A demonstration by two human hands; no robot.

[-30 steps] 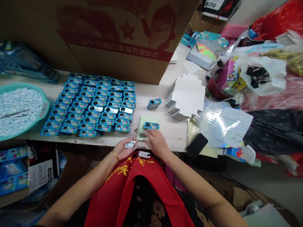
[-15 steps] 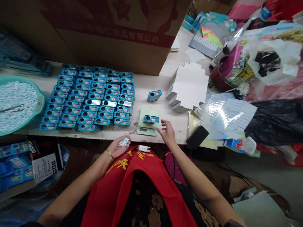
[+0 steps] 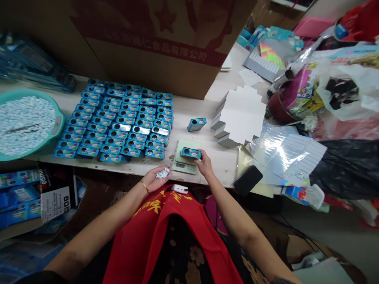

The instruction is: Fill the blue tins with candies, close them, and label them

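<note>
My left hand (image 3: 153, 180) is cupped palm up at the table edge, holding a small heap of pale blue and white candies (image 3: 162, 172). My right hand (image 3: 205, 163) grips the right end of a small blue box (image 3: 191, 152) with a round dark hole in its top. That box is over the pale green digital scale (image 3: 185, 167); whether it touches the pan I cannot tell. Another blue box (image 3: 196, 124) stands alone behind the scale. To the left, several rows of similar blue boxes (image 3: 117, 133) stand close together, some with candies showing in their holes.
A turquoise basin (image 3: 60, 118) of candies is at the far left. A large cardboard carton (image 3: 177, 75) stands behind the rows. Right of the scale are stacked white trays (image 3: 244, 114), a black phone (image 3: 248, 180) at the edge and clear plastic sheets (image 3: 293, 157). A white device (image 3: 179, 189) is at my waist.
My right hand has moved in from beside the scale and closed on the blue box there. My left hand, still cupping candies, has come slightly nearer the scale. The view has shifted a little.
</note>
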